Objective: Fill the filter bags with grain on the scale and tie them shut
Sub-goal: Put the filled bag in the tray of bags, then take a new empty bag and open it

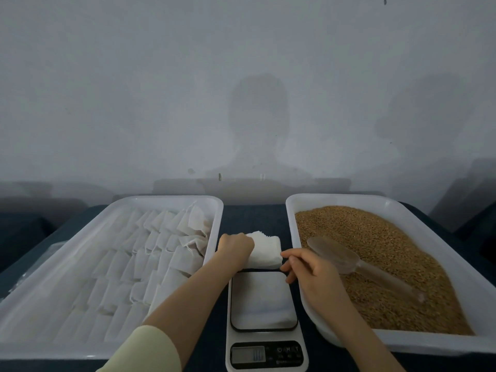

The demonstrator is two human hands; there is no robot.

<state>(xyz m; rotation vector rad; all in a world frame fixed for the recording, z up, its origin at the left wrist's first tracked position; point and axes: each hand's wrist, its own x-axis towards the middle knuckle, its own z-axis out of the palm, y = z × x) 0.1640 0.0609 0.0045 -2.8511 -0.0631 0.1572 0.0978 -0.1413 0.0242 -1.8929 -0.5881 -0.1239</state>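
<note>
The bag (pixel 267 253) sits at the 12 o'clock edge of the scale (pixel 263 302), not yet filled. The left hand (pixel 236 247) grips its left side, fingers curled. The right hand (pixel 314 275) reaches its right corner; I cannot tell if those fingertips pinch it. This looks like the bag-opening step. Next, open the mouth, then take the scoop (pixel 346 259) from the grain (pixel 375 237) at 3 o'clock.

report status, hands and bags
Left hand grips bag stack behind scale. Right hand at its corner, grip unclear. Scoop lies in grain.
</note>
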